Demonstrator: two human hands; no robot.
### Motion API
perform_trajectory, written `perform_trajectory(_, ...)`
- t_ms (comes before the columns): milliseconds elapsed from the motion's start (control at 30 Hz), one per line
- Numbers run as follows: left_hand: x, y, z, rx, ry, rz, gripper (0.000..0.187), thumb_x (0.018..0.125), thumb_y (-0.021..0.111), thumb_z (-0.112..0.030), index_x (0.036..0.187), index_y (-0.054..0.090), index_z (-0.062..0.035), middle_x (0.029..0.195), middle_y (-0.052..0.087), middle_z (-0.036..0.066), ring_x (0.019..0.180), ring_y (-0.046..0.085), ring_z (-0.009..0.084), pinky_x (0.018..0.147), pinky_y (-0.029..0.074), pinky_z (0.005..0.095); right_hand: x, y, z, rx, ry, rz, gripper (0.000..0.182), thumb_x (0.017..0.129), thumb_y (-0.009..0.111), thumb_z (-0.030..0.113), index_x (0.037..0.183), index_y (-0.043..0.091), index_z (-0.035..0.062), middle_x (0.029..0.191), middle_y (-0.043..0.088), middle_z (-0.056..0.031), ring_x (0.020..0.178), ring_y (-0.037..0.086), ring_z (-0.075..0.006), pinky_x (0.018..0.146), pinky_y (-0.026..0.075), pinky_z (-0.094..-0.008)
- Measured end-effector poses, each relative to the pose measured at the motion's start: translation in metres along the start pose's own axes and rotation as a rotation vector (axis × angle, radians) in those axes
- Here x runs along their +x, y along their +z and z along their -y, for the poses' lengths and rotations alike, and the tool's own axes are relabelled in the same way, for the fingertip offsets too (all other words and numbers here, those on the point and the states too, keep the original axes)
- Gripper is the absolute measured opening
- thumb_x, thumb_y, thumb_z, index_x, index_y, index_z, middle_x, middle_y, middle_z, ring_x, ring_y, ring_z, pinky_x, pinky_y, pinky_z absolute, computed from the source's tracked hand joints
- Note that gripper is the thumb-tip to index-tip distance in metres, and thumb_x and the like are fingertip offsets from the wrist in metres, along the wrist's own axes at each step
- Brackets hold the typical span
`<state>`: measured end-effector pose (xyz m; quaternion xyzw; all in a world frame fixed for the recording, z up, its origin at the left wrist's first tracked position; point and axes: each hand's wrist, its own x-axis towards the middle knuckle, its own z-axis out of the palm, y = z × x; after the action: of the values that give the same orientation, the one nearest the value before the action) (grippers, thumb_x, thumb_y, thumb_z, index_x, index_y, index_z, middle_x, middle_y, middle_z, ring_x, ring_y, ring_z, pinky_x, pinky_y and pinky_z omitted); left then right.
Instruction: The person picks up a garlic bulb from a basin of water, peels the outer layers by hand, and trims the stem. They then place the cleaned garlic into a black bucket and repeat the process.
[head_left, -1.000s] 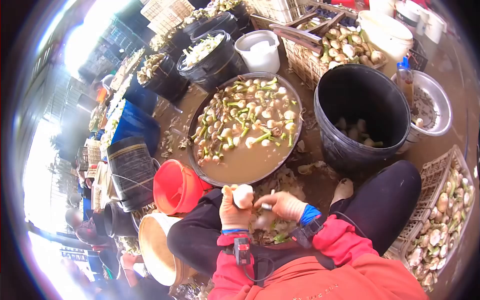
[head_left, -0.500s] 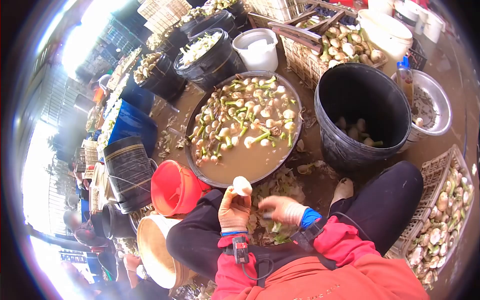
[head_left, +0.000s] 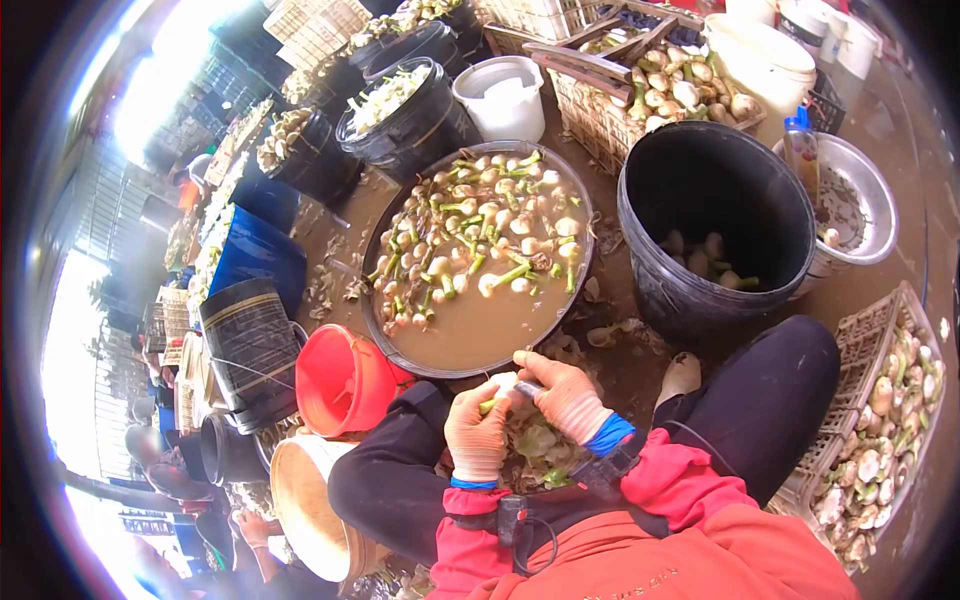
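Note:
My left hand [head_left: 474,432], in an orange-and-white glove, is closed around a garlic bulb [head_left: 502,383] with a short green stem. A small knife [head_left: 527,388] is in my gloved right hand [head_left: 566,396], its blade against or very near the bulb; the fingers hide part of both. Just beyond my hands stands a wide round basin [head_left: 440,368] of muddy water, with many stemmed garlic bulbs [head_left: 520,222] floating in it. Pale peelings [head_left: 535,440] lie on the ground below my hands, between my legs.
A large black bucket [head_left: 650,270] with a few bulbs stands right of the basin, and a metal pot [head_left: 880,200] beyond it. At my right is a crate of bulbs [head_left: 870,450]. A red bucket [head_left: 325,375] and a cream bucket [head_left: 300,500] lie tipped at left. People work at far left.
My left hand has lowered and turned the bulb. My right hand has moved up and left, bringing the knife to the bulb. The view has shifted slightly.

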<state>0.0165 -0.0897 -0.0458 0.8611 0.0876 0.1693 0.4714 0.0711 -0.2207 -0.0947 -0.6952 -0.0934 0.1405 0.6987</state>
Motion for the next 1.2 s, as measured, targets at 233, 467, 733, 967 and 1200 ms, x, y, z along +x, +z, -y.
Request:
perform_trajectory(233, 0.0, 0.006, -0.002, 0.435, 0.165, 0.16, 0.023, 0.07, 0.071, -0.001, 0.092, 0.066, -0.0077, 0.081, 0.061, 0.009, 0.074, 0.06, 0.024, 0.067, 0.048, 0.0308, 0.0, 0.009, 0.007, -0.743, 0.036, 0.141, 0.047, 0.073, 0.066, 0.011, 0.117, 0.05, 0.0158, 0.1, 0.059, -0.0163, 0.093, 0.06, -0.0335, 0.079, 0.048, -0.043)
perform_trajectory(467, 0.003, -0.019, -0.001, -0.657, -0.438, 0.165, 0.023, 0.079, 0.063, 0.005, 0.101, 0.06, -0.0001, 0.086, 0.062, 0.009, 0.078, 0.063, 0.0171, 0.069, 0.052, 0.0274, 0.003, -0.003, -0.006, -0.573, 0.002, 0.05, 0.038, 0.072, 0.065, 0.011, 0.109, 0.058, 0.0145, 0.101, 0.059, -0.0161, 0.093, 0.059, -0.0355, 0.078, 0.048, -0.042)
perform_trajectory(733, 0.021, -0.033, 0.064, -1.488, -0.643, -0.312, 0.019, 0.089, 0.057, -0.018, 0.103, 0.06, -0.0052, 0.103, 0.065, 0.008, 0.093, 0.063, 0.0223, 0.073, 0.057, 0.0337, -0.001, -0.021, 0.023, 0.765, -0.213, 0.526, 0.015, 0.072, 0.064, 0.0, 0.086, 0.063, -0.0003, 0.094, 0.058, -0.0079, 0.095, 0.054, -0.0177, 0.087, 0.041, -0.0319)
perform_trajectory(967, 0.044, 0.01, 0.059, -1.393, -0.713, -0.278, 0.018, 0.091, 0.055, -0.019, 0.101, 0.059, -0.0049, 0.101, 0.065, 0.007, 0.096, 0.061, 0.0197, 0.072, 0.055, 0.031, 0.01, -0.021, -0.014, 0.43, 0.283, 0.138, 0.016, 0.07, 0.063, -0.004, 0.084, 0.065, 0.0038, 0.078, 0.063, -0.0073, 0.075, 0.06, -0.0183, 0.068, 0.049, -0.0297)
perform_trajectory(1200, 0.128, 0.09, -0.101, -1.509, -0.413, 0.616, 0.047, 0.086, 0.063, -0.019, 0.126, 0.044, -0.0039, 0.118, 0.055, 0.013, 0.104, 0.057, 0.0275, 0.087, 0.05, 0.04, 0.001, 0.031, -0.123, -0.17, 0.186, 0.43, 0.031, 0.072, 0.056, 0.004, 0.099, 0.067, 0.015, 0.084, 0.067, -0.0107, 0.081, 0.063, -0.0257, 0.073, 0.047, -0.0361)
